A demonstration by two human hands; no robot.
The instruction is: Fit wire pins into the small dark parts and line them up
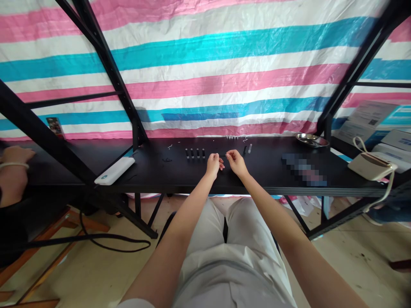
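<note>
My left hand point(214, 164) and my right hand point(235, 161) meet over the middle of the black table point(263, 177), fingers pinched toward each other around something small and dark that I cannot make out. Just left of them stand several small dark upright pieces point(195, 153) in a row. Beyond my right hand lie two small dark tubes point(247, 149), and a row of tiny pale parts point(232, 138) sits at the table's back edge.
A white power bank point(114, 170) lies at the table's left front. A metal dish point(312, 139) sits at the back right, a beige device with a cord point(371, 165) further right. Another person's arm point(13, 171) rests at the far left. Black frame struts rise on both sides.
</note>
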